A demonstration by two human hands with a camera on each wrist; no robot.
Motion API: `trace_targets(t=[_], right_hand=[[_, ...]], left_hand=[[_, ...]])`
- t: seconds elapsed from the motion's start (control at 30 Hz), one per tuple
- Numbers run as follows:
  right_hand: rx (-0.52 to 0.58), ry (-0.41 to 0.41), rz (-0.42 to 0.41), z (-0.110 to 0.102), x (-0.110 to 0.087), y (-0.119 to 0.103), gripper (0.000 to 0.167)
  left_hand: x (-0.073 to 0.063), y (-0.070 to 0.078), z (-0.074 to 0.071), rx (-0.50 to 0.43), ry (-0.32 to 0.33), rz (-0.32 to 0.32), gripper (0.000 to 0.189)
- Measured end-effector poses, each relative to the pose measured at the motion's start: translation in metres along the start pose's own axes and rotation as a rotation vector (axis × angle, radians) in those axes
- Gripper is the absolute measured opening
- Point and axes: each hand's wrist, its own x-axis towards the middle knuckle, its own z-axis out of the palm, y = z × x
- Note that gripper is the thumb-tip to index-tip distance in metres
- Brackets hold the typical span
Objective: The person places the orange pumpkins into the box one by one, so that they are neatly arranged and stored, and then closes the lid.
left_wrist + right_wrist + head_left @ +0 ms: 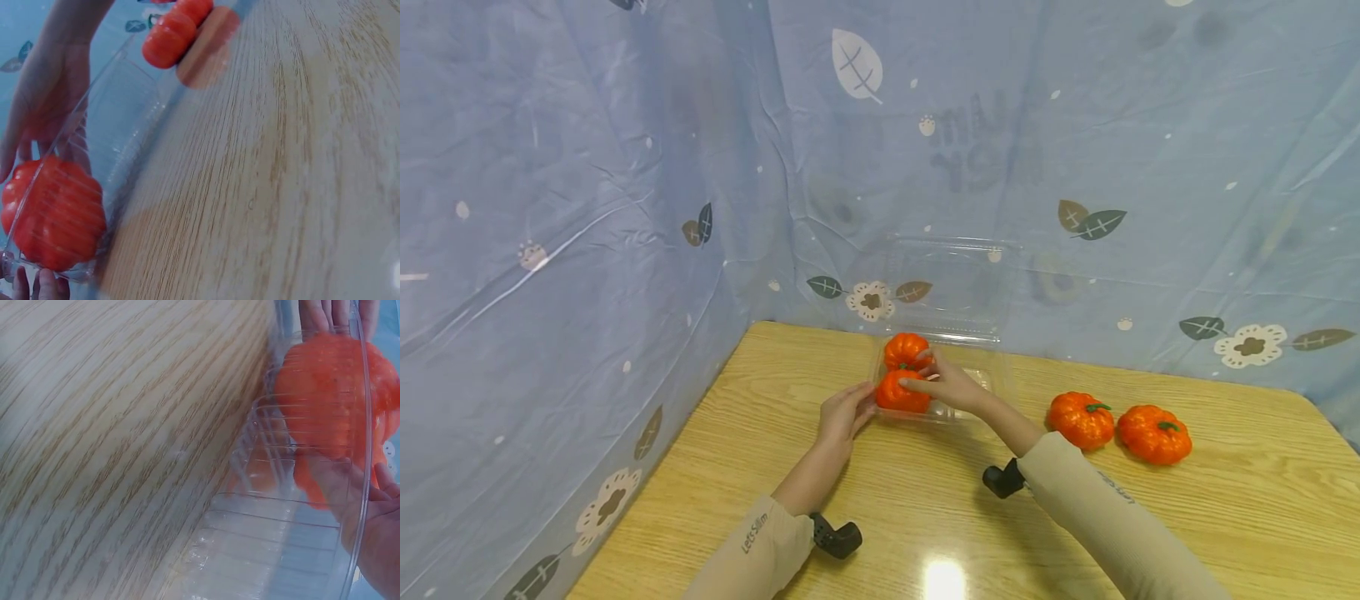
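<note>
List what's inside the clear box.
The clear box holds a front pumpkin and a rear pumpkin. The right hand covers part of the front one; whatever lies beneath them is hidden.

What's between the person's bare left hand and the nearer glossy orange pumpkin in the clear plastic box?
The box's side wall: the left wrist view shows the hand's fingers outside it, the pumpkin inside.

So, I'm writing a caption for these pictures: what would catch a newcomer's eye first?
Likely the bright orange: a rear pumpkin and a front pumpkin sit in the left part of an open clear container, while a third pumpkin and a fourth pumpkin rest on the table to its right. Next come the right hand, holding the front pumpkin, and the left hand, touching the container's left side.
</note>
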Motion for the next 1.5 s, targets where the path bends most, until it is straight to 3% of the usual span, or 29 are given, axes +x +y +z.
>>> trace_targets(t=[0.17,0.47,0.83,0.9,1.07,1.23,1.5], right_hand=[[0.03,0.006,-0.003,-0.001,-0.001,0.004,0.061],[0.033,0.006,-0.045,-0.002,-0.005,0.01,0.067],[-0.011,-0.002,-0.004,-0.016,-0.019,0.004,0.055],[-0.017,-0.005,0.003,-0.019,-0.027,-0.008,0.052],[-0.066,-0.018,0.008,-0.027,-0.036,-0.013,0.04],[-0.13,-0.094,-0.027,-0.041,-0.041,-0.004,0.028],[-0.125,-0.35,-0.021,-0.062,-0.059,-0.012,0.026]], left_hand=[[-0.004,0.0,-0.002,-0.019,-0.024,0.04,0.032],[0.001,0.0,0.001,-0.008,0.018,-0.018,0.035],[0.002,0.001,0.0,-0.024,0.019,-0.028,0.032],[0.002,0.0,0.0,-0.026,0.016,-0.027,0.032],[0.001,0.0,0.001,-0.022,0.02,-0.026,0.032],[0.0,0.0,0.001,-0.024,0.023,-0.027,0.031],[0.0,0.001,0.001,-0.026,0.016,-0.035,0.031]])
